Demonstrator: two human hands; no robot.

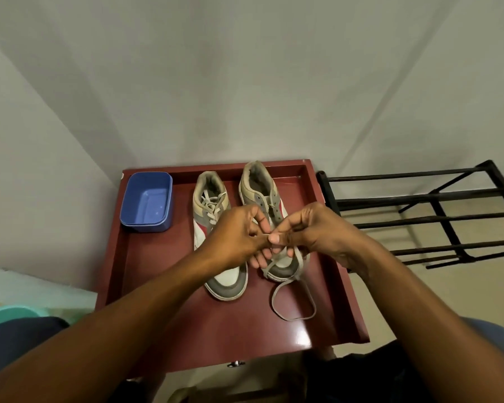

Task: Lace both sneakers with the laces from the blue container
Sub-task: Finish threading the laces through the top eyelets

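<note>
At the left of the red-brown raised-edge table (163, 271) sits the blue container (146, 205), with no lace visible inside it, so both laces have probably been taken out. Beside it the left sneaker (201, 231) lies with its toe toward the person and a pale lace crossing its upper eyelets; it looks finished, which would explain why it is set aside untouched. The left hand (233, 237) hovers above that shoe's forefoot, thumb and forefinger pinched together on a thin end of the second lace (291, 312), the other fingers curled below. The right hand (312, 231) meets it, thumb and fingers clamped on the same lace just beside that pinch, probably to steady the tip for threading. From the hands the lace drops over the toe of the right sneaker (259, 187) and loops slack on the table. That shoe's upper eyelets show bare; the lower ones are hidden. A black metal shoe rack (437, 219) stands at the right.
</note>
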